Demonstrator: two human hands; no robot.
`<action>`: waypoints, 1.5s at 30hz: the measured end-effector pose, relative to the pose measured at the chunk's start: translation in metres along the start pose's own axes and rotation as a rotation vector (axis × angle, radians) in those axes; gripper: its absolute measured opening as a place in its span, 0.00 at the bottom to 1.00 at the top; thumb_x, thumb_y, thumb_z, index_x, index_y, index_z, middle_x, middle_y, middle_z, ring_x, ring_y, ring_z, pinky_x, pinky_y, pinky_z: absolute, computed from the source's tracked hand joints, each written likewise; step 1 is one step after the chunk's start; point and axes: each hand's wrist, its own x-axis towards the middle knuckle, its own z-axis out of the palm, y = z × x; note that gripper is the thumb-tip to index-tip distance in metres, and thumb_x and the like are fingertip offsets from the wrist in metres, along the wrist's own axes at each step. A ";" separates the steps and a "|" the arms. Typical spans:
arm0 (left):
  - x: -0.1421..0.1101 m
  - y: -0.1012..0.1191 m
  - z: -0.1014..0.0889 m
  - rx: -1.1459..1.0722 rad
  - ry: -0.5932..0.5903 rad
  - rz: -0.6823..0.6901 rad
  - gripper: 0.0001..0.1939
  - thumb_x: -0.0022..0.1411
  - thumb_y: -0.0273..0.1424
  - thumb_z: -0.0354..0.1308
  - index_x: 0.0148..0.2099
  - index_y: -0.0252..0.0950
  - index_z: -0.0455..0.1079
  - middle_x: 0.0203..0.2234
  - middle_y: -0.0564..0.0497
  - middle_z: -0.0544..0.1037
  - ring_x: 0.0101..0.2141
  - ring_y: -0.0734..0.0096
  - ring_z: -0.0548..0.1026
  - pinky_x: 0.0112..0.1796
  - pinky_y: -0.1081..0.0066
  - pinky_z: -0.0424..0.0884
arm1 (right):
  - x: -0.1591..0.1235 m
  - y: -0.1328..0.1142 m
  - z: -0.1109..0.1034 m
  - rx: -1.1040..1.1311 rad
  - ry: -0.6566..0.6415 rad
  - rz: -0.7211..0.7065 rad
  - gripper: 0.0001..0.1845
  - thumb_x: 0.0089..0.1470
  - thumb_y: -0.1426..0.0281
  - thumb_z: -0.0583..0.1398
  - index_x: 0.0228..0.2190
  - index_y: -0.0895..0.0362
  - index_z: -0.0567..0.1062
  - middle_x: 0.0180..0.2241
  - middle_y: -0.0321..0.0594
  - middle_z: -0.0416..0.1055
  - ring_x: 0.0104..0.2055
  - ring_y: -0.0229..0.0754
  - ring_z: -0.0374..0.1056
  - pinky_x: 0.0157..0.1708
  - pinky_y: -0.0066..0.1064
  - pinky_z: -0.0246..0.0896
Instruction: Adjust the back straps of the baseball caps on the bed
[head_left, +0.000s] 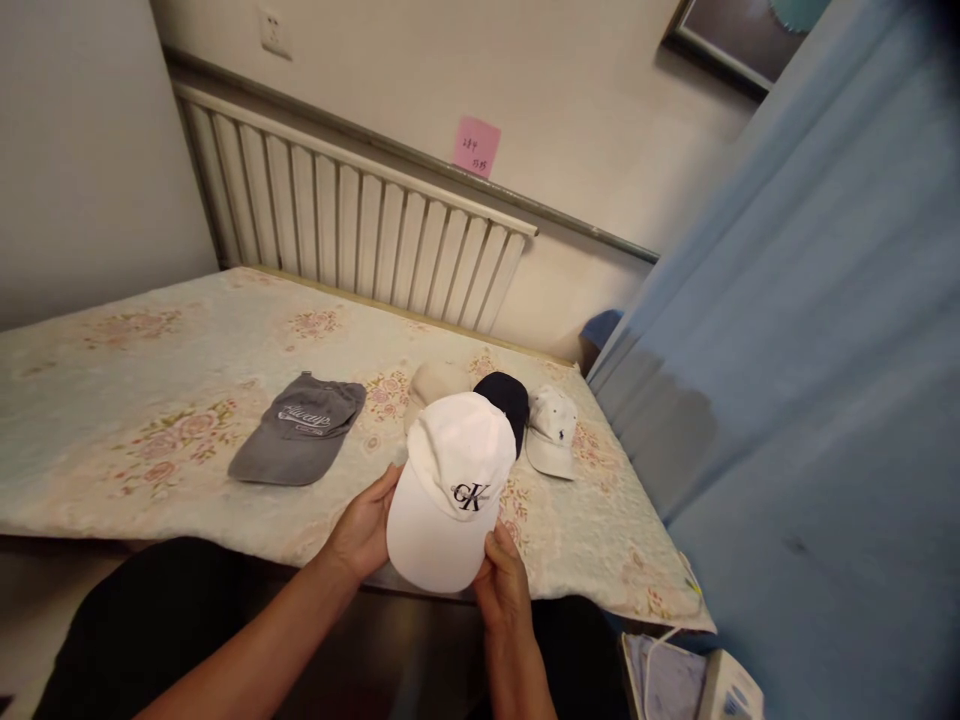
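Note:
A white baseball cap (457,450) with a dark "CK" logo is held up over the near edge of the bed, its brim tilted down toward me. My left hand (365,527) grips its left side, and my right hand (502,572) pinches the brim's lower right edge. Behind it lie a beige cap (435,382), partly hidden, and a dark navy cap (502,392). A white cap with a small dark emblem (552,432) sits to their right. Apart on the left rests a grey cap (304,430) with white lettering.
The caps lie on a bed with a floral cover (165,370). Behind it stand a radiator (360,210) and a wall with a pink note (477,146). A blue curtain (750,350) hangs at the right. An open box (731,685) is at the lower right.

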 end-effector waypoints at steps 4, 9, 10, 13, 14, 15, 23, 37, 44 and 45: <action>0.008 0.002 0.001 -0.021 -0.059 -0.038 0.21 0.66 0.36 0.49 0.56 0.28 0.68 0.36 0.41 0.82 0.40 0.53 0.79 0.50 0.55 0.67 | 0.005 0.003 -0.007 0.016 0.048 0.031 0.25 0.42 0.71 0.68 0.45 0.56 0.75 0.41 0.43 0.78 0.42 0.43 0.74 0.46 0.34 0.67; 0.017 0.005 0.007 -0.082 -0.136 -0.038 0.25 0.68 0.36 0.44 0.62 0.29 0.60 0.43 0.39 0.79 0.44 0.53 0.77 0.52 0.54 0.63 | 0.012 0.011 -0.023 0.038 0.155 0.051 0.22 0.38 0.71 0.69 0.40 0.57 0.78 0.37 0.42 0.80 0.38 0.43 0.75 0.45 0.34 0.67; 0.019 0.005 0.008 -0.094 -0.145 -0.031 0.25 0.69 0.36 0.42 0.63 0.29 0.58 0.45 0.39 0.78 0.45 0.54 0.76 0.52 0.54 0.63 | 0.014 0.013 -0.027 0.047 0.181 0.051 0.21 0.38 0.72 0.69 0.39 0.57 0.78 0.37 0.41 0.80 0.37 0.43 0.75 0.45 0.35 0.68; 0.024 0.004 0.007 -0.112 -0.154 -0.023 0.26 0.69 0.37 0.41 0.65 0.29 0.54 0.48 0.38 0.76 0.47 0.54 0.75 0.53 0.55 0.62 | 0.019 0.017 -0.036 0.069 0.214 0.050 0.20 0.39 0.73 0.69 0.39 0.57 0.77 0.37 0.41 0.80 0.38 0.43 0.75 0.45 0.36 0.67; 0.025 0.003 0.007 -0.111 -0.157 -0.026 0.27 0.69 0.37 0.41 0.65 0.29 0.54 0.48 0.38 0.76 0.47 0.54 0.74 0.53 0.55 0.61 | 0.020 0.018 -0.038 0.072 0.212 0.047 0.20 0.39 0.73 0.68 0.40 0.57 0.77 0.37 0.41 0.80 0.38 0.43 0.75 0.46 0.37 0.67; 0.026 0.003 0.006 -0.108 -0.160 -0.031 0.27 0.69 0.37 0.41 0.65 0.29 0.53 0.48 0.38 0.76 0.48 0.54 0.74 0.53 0.55 0.61 | 0.020 0.019 -0.040 0.072 0.210 0.043 0.20 0.40 0.73 0.68 0.40 0.57 0.77 0.37 0.42 0.80 0.38 0.44 0.75 0.46 0.37 0.67; 0.031 -0.002 0.004 -0.061 -0.115 -0.099 0.27 0.69 0.40 0.42 0.63 0.29 0.58 0.44 0.40 0.78 0.46 0.55 0.75 0.52 0.57 0.63 | 0.021 0.014 -0.038 0.098 0.181 0.042 0.22 0.40 0.74 0.68 0.41 0.59 0.77 0.39 0.44 0.79 0.38 0.46 0.75 0.48 0.42 0.66; 0.031 -0.005 -0.005 -0.066 -0.023 -0.064 0.26 0.68 0.38 0.42 0.62 0.27 0.59 0.40 0.40 0.80 0.44 0.55 0.76 0.53 0.56 0.63 | 0.006 0.005 -0.014 0.192 0.297 0.109 0.17 0.44 0.65 0.64 0.37 0.59 0.79 0.37 0.45 0.80 0.39 0.51 0.75 0.48 0.48 0.67; 0.024 0.001 -0.016 -0.071 -0.064 -0.087 0.27 0.67 0.39 0.44 0.62 0.27 0.60 0.41 0.38 0.80 0.45 0.52 0.76 0.53 0.54 0.63 | -0.006 0.004 -0.006 0.144 0.242 0.087 0.27 0.38 0.73 0.66 0.45 0.58 0.76 0.39 0.44 0.79 0.41 0.50 0.75 0.48 0.44 0.66; 0.022 0.001 -0.016 -0.073 -0.075 -0.088 0.27 0.67 0.39 0.45 0.62 0.27 0.60 0.42 0.38 0.80 0.45 0.52 0.76 0.53 0.54 0.63 | -0.007 0.003 -0.006 0.131 0.224 0.083 0.28 0.38 0.73 0.66 0.46 0.58 0.75 0.40 0.44 0.79 0.42 0.50 0.75 0.48 0.44 0.66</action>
